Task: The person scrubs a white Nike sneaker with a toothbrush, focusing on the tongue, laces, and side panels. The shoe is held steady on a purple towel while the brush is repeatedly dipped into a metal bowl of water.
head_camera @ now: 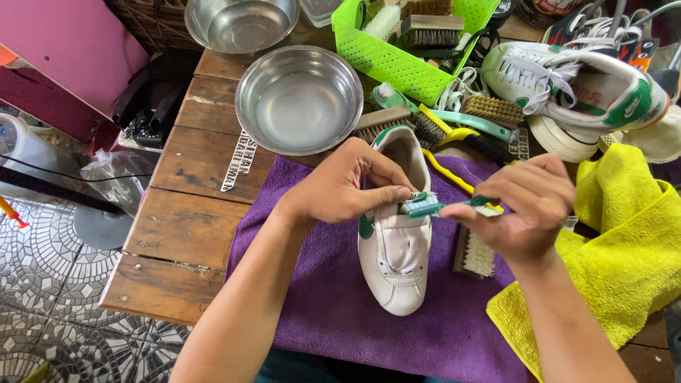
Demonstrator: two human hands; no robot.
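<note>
While the left hand (340, 188) curls its fingers (386, 191) tight over the shoe (395, 248) on the purple cloth (333, 298), the right hand (528, 209) pinches a green brush (433, 207) against the shoe's opening. Brushes, a steel bowl (299, 99) and a yellow towel (624, 255) crowd the tabletop (184, 220); only its left planks lie free. Both forearms angle inward from below.

A wooden plank table (186, 234) is carrying a purple cloth (333, 298) lying beneath both hands, a steel bowl (299, 99) sitting beyond the left hand (340, 186), and a yellow towel (624, 262) lying outside the right hand (528, 209).
</note>
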